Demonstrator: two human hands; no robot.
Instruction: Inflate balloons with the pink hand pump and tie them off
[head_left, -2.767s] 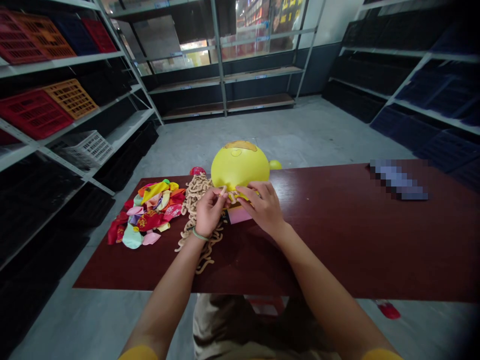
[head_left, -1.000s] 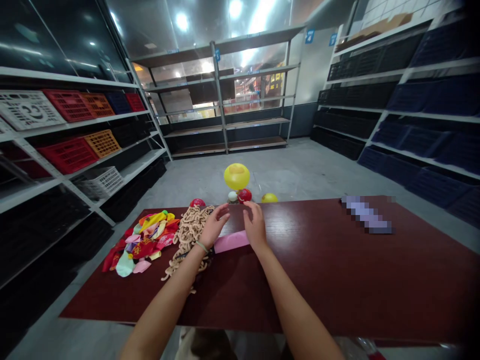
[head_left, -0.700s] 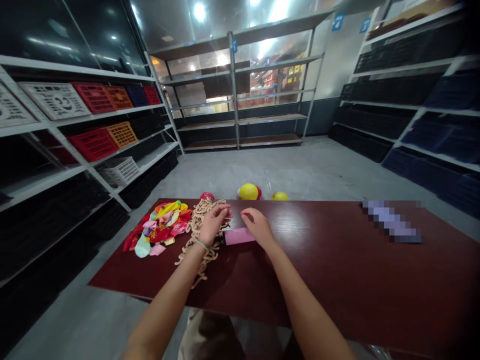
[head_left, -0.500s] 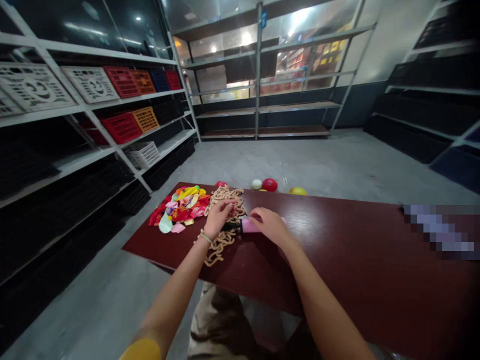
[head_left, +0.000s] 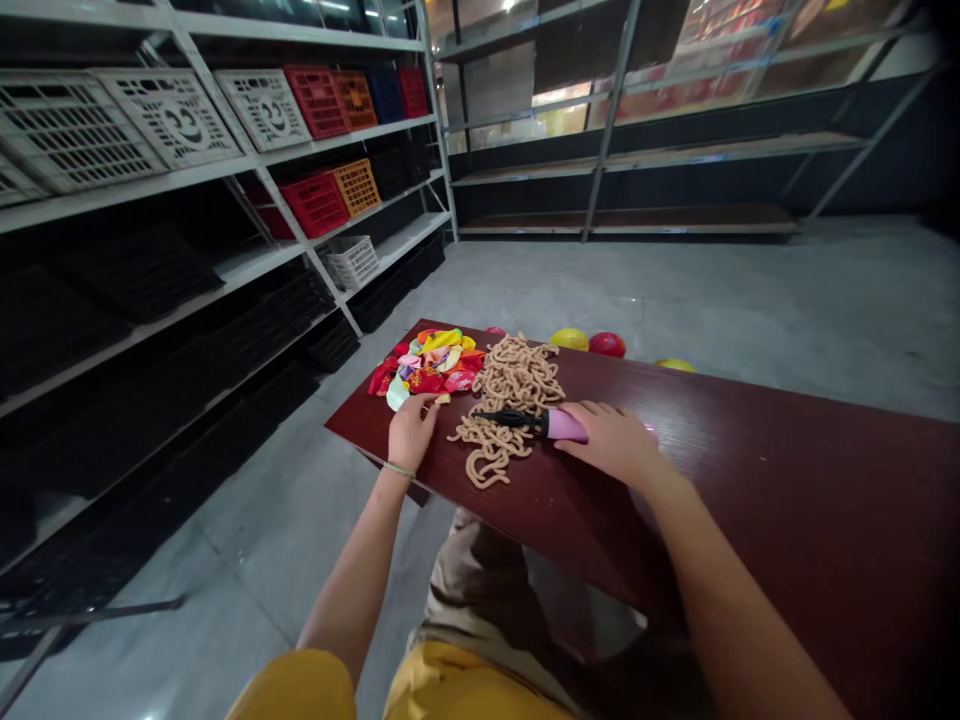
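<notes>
My left hand (head_left: 411, 436) is at the near side of a heap of limp, colourful balloons (head_left: 442, 350). Its thumb and fingers pinch a small pale yellow balloon (head_left: 442, 399). My right hand (head_left: 615, 442) is wrapped round the pink barrel of a hand balloon pump (head_left: 566, 425), which lies nearly level above the table. The pump's black nozzle (head_left: 510, 418) points left across a tangled pile of beige rope-like strands (head_left: 517, 372). No balloon shows on the nozzle tip.
The dark red-brown table (head_left: 750, 480) stretches to the right. Beyond its far edge lie round yellow (head_left: 570, 339) and red (head_left: 607, 345) balloons. Shelves with plastic crates (head_left: 319, 200) stand at left, and a metal rack (head_left: 600, 150) stands at the back.
My left hand has moved from above the strands to the balloon heap and pinched a pale yellow balloon. My right hand now wraps the pump's barrel. The view has shifted left and down.
</notes>
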